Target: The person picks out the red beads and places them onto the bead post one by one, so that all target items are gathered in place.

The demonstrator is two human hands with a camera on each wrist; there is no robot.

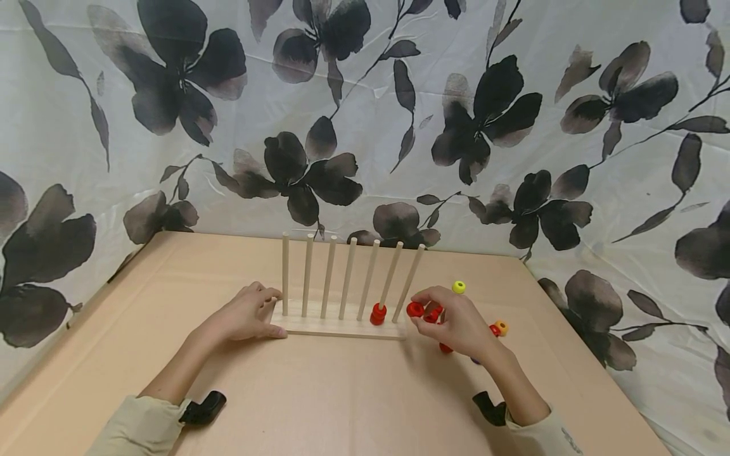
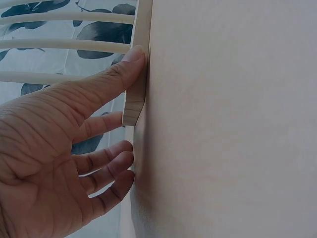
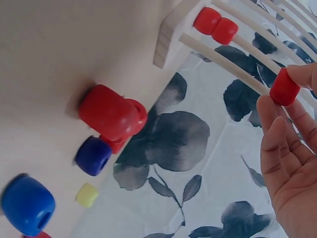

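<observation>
A wooden rack [image 1: 342, 327] with a row of several upright pegs stands on the table. My left hand [image 1: 248, 311] grips its left end, the thumb [image 2: 133, 54] on the front of the base and the index fingertip at the back. Two red beads [image 1: 377, 315] sit stacked at the foot of the second peg from the right. My right hand [image 1: 461, 324] pinches another red bead [image 3: 285, 88] between thumb and fingers, just right of the rightmost peg. In the right wrist view the held bead appears near that peg's upper part; whether they touch, I cannot tell.
Loose beads lie right of the rack, partly behind my right hand: red ones [image 3: 106, 113], a dark blue one [image 3: 93, 155], a larger-looking blue one [image 3: 28, 204], a yellow one [image 1: 459, 287] and an orange one [image 1: 501, 327]. A floral cloth [image 1: 399, 158] hangs behind the table [image 1: 319, 399].
</observation>
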